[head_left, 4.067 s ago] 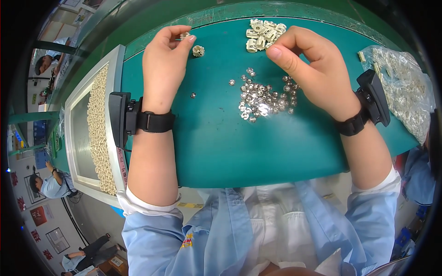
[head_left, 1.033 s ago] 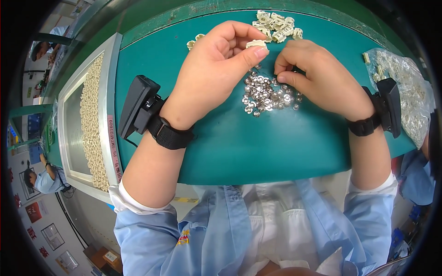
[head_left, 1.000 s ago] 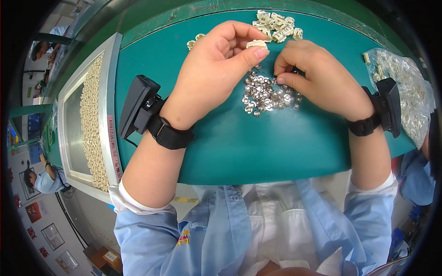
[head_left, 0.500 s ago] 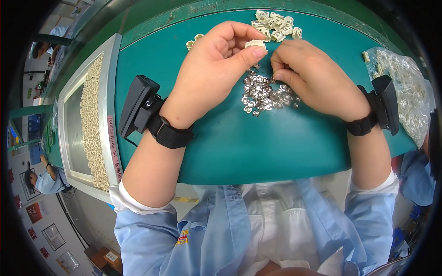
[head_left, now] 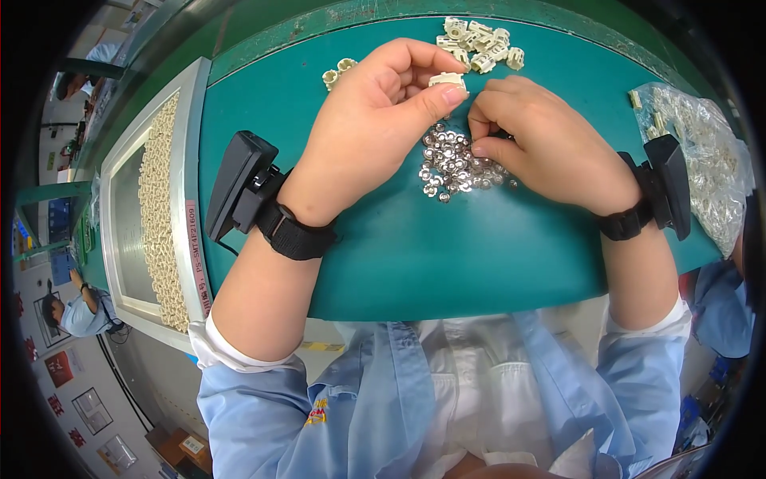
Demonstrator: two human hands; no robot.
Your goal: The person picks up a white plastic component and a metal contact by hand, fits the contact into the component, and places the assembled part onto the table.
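Between the thumb and fingers of my left hand (head_left: pixel 363 128) is a small cream plastic housing (head_left: pixel 447 79), held above the far part of the green mat. My right hand (head_left: pixel 542 140) is bent over the right side of a heap of small shiny metal pieces (head_left: pixel 455 164), its thumb and index finger closed together. Whatever lies between those fingertips is too small or hidden to make out. Beyond the hands, more cream plastic housings (head_left: pixel 483 48) are piled, and a few others (head_left: pixel 339 73) lie by my left knuckles.
At the left stands a metal-framed tray (head_left: pixel 191 176) with many rows of cream parts (head_left: pixel 159 207). A clear plastic bag (head_left: pixel 698 160) of cream parts rests at the right edge of the green mat (head_left: pixel 447 271). Another person (head_left: pixel 84 311) is in the left background.
My right hand has shifted slightly nearer to me over the metal pieces. The left hand keeps the plastic housing, which has moved a little to the right.
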